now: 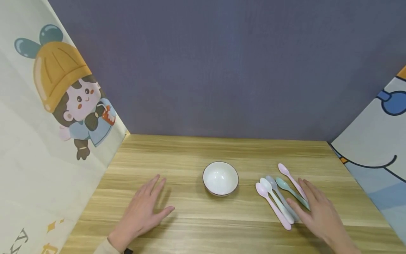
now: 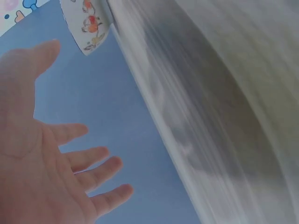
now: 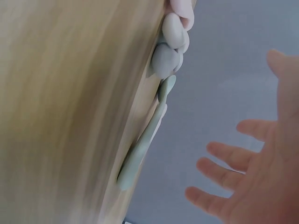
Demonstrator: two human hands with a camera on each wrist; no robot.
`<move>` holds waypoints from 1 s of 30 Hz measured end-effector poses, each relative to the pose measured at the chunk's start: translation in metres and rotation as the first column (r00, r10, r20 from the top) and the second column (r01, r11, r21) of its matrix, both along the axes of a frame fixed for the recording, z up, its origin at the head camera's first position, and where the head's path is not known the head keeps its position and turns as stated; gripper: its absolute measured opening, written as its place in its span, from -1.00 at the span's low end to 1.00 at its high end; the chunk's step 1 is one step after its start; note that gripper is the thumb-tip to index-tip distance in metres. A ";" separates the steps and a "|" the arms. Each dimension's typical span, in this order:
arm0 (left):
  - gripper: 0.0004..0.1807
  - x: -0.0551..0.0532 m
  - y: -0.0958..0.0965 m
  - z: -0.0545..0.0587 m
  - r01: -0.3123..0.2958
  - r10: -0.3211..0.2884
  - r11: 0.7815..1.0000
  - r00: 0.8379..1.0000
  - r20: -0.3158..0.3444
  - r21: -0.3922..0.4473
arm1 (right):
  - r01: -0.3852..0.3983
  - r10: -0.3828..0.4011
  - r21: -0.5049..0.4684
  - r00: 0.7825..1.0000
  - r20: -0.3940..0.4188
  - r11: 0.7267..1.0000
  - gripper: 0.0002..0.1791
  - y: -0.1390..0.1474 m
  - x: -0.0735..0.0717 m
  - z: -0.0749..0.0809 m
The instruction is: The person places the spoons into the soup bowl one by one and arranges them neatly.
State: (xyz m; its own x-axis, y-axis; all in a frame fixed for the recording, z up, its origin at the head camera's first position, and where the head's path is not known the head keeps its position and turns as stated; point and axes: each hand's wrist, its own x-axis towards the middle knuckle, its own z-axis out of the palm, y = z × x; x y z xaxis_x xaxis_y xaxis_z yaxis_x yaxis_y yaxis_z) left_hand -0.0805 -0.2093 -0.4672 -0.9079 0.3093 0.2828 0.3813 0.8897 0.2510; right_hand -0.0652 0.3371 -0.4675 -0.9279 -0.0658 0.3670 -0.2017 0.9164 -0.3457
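A white bowl (image 1: 220,179) with a thin dark rim stands upright near the middle of the table; its patterned outside (image 2: 92,25) shows in the left wrist view. To its right lie several plastic spoons: a pink spoon (image 1: 274,208), a white spoon (image 1: 277,201), a grey spoon (image 1: 279,193), a green spoon (image 1: 293,191) and another pink spoon (image 1: 291,179) farther back. My left hand (image 1: 144,208) hovers left of the bowl, fingers spread, holding nothing. With extended fingers, my right hand (image 1: 320,213) hovers over the handle side of the spoons, gripping none of them.
The wood-grain table (image 1: 187,233) ends at a dark blue-grey back panel (image 1: 228,70). A pale left wall (image 1: 28,169) carries a cartoon child in a yellow hat. On the right is another cartoon-printed wall (image 1: 374,141).
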 end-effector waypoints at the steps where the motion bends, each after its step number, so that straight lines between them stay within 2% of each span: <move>1: 0.02 0.000 0.001 0.000 0.002 -0.002 1.000 1.000 0.000 0.002 | 0.001 -0.001 -0.001 1.000 0.005 1.000 -0.08 0.000 0.000 0.000; 14: 0.03 -0.007 0.010 0.006 0.034 -0.034 0.999 0.999 -0.015 -0.002 | 0.008 -0.007 -0.005 0.998 0.055 1.000 -0.06 0.007 -0.003 0.001; 22: 0.04 -0.009 0.019 0.008 0.047 -0.047 0.999 0.999 0.015 0.019 | 0.010 -0.010 -0.009 1.000 0.024 1.000 -0.11 0.010 -0.005 -0.002; 30: 0.04 -0.010 0.029 0.010 0.062 -0.063 0.998 0.998 0.017 0.032 | 0.033 -0.030 -0.043 0.997 0.074 0.999 -0.15 0.012 -0.004 -0.002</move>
